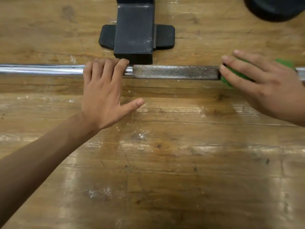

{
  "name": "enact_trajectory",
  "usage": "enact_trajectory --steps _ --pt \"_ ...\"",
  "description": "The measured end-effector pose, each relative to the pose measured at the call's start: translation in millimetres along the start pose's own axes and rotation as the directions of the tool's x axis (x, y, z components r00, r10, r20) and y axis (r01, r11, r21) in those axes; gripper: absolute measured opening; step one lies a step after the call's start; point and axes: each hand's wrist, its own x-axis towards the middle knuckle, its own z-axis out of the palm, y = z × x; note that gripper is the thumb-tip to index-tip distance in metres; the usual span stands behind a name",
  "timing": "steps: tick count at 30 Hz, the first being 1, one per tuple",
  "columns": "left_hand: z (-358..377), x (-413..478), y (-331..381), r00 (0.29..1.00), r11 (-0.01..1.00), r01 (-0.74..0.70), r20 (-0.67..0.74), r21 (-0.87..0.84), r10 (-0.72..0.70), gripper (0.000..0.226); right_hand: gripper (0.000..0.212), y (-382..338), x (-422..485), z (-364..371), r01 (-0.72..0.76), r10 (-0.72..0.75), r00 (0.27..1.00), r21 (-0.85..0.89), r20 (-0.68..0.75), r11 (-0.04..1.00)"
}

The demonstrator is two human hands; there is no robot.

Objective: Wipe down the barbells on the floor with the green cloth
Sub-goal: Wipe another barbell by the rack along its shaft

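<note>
A steel barbell (175,72) lies across the wooden floor from left to right, with a smooth shiny part on the left and a dull knurled part in the middle. My left hand (104,90) rests on the bar at the joint between the two parts, fingers draped over it and thumb spread out on the floor side. My right hand (257,83) presses the green cloth (234,75) onto the bar at the right end of the knurled part, fingers nearly straight over the cloth. Most of the cloth is hidden under that hand.
A black metal post foot with a rubber base pad (134,35) stands just behind the bar, close to my left fingers. A dark round weight plate (274,7) lies at the top right. The scuffed wooden floor (165,162) stretches out in front.
</note>
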Motion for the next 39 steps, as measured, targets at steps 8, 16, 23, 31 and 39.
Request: enact_trajectory --steps 8,16,23,31,39 --pt "-2 -8 5 0.999 1.0 0.019 0.037 0.016 -0.02 0.114 0.062 -59 86 1 -0.014 0.023 0.998 0.16 -0.058 0.987" --pt "-6 -33 14 0.998 1.0 0.001 0.061 0.006 -0.001 0.111 0.066 -43 18 -4 -0.018 0.018 1.0 0.105 0.006 0.994" --pt "-9 -65 24 0.994 0.999 -0.022 0.11 0.043 0.017 0.114 0.069 -122 91 -9 0.043 -0.039 0.999 0.157 -0.029 0.987" --pt "-15 -104 31 0.995 0.999 -0.045 0.087 0.017 0.043 0.108 0.088 -80 -13 -24 0.081 -0.084 0.996 0.063 0.033 0.995" --pt "-13 -143 36 0.997 0.997 -0.059 0.052 -0.054 0.062 0.101 0.072 -105 -36 -25 0.059 -0.062 0.997 0.057 0.055 0.997"
